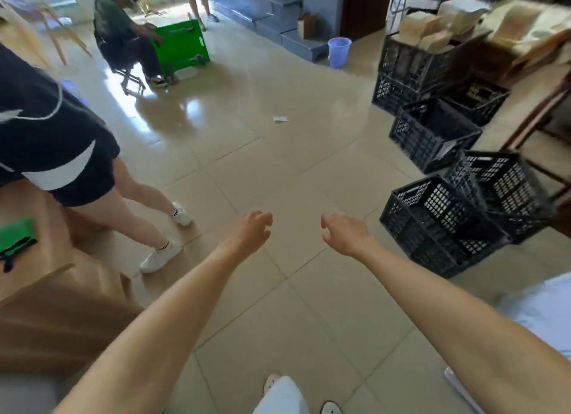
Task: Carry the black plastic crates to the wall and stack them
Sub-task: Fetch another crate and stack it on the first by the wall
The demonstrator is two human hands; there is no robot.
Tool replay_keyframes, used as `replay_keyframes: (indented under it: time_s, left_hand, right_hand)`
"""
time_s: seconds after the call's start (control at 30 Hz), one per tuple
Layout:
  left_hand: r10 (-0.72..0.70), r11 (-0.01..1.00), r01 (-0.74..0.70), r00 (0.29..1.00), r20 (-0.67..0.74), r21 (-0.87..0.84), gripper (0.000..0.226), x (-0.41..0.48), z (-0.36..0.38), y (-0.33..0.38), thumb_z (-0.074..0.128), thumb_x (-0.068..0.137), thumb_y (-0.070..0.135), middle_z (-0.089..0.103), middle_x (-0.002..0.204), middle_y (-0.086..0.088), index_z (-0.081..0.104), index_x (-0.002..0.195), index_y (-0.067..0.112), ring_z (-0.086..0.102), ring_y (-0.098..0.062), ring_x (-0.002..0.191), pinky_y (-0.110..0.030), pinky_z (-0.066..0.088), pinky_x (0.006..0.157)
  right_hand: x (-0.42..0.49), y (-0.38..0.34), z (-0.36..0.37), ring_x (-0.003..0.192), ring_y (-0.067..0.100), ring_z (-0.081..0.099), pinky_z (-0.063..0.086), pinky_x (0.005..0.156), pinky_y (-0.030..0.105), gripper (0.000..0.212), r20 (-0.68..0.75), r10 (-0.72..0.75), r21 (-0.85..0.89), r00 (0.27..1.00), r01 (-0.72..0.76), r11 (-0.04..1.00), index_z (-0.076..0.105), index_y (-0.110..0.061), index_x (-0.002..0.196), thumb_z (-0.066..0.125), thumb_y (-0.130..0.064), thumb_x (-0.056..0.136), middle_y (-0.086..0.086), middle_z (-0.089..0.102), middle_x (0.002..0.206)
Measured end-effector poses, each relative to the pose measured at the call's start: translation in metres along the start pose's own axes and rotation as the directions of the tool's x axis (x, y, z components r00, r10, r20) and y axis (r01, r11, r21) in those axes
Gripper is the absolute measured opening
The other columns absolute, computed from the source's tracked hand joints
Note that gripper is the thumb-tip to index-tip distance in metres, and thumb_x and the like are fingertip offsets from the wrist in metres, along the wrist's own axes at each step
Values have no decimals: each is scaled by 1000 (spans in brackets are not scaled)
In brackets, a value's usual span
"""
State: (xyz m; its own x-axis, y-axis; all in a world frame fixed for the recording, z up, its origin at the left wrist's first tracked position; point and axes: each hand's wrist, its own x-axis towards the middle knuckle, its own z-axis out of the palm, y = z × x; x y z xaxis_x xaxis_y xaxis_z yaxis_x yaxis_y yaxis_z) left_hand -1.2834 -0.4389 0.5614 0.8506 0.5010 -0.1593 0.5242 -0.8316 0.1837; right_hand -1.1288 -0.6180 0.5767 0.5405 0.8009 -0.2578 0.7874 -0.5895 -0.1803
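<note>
Both the left hand (251, 228) and the right hand (343, 233) reach forward empty with fingers loosely spread above the tiled floor (278, 172), while the black plastic crates (438, 225) sit along its right edge.

Bare forearms with no sleeves showing; both hands (296, 231) ungloved; white trousers (281, 396); pale shoes (331, 408).

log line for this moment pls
left hand empty, open | right hand empty, open | nearest crate on floor, right | none carried
</note>
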Motion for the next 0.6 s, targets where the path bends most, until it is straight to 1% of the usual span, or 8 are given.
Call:
replay_keyframes:
  time_s: [0.07,0.13,0.2,0.3,0.47,0.53,0.6]
  left_hand:
    - [55,998,-55,998,16,16,20,50,3,17,58,93,25,64,112,-1,61,112,21,63,-26,103,-34,49,79]
    - [107,993,-109,993,44,51,23,104,0,34,58,94,25,64,114,-1,62,115,21,62,-25,104,-32,44,77]
    - [164,983,-168,985,55,79,24,160,-5,51,57,95,25,64,116,-1,61,118,21,61,-24,105,-32,44,79]
    - [254,960,-260,965,66,107,25,242,-13,78,56,95,28,64,117,0,60,119,22,62,-22,105,-31,44,78]
    - [394,903,-413,907,150,121,25,358,-13,151,56,96,30,64,120,2,60,119,24,61,-21,109,-29,41,79]
    - [443,872,-471,875,197,130,25,392,-3,188,56,96,30,64,121,3,60,120,25,61,-21,109,-29,41,80]
    - [480,847,-517,845,237,126,25,424,11,226,56,96,30,64,120,3,60,119,25,61,-21,109,-31,43,81]
  right_hand:
    - [25,29,-6,117,31,56,45,86,37,30,24,44,16,999,-44,999,55,-15,124,46,-21,95,9,59,128]
    - [57,59,-12,115,32,57,45,84,38,31,46,88,50,995,-90,995,55,-15,123,44,-21,95,10,59,126]
    - [93,90,-19,114,32,57,45,83,37,31,56,136,70,989,-140,988,55,-15,123,44,-22,95,10,60,125]
    - [138,136,-35,113,32,57,45,82,38,30,62,230,124,971,-236,964,55,-15,123,43,-22,95,10,61,124]
    - [183,223,-52,113,29,57,46,83,39,26,75,377,230,923,-384,894,55,-16,119,47,-24,95,7,61,124]
    - [190,265,-53,113,29,56,45,81,39,25,77,427,243,901,-432,868,55,-16,117,47,-25,95,6,60,123]
    - [196,310,-53,113,29,55,46,83,40,25,76,481,251,874,-483,839,55,-15,116,46,-26,96,6,59,122]
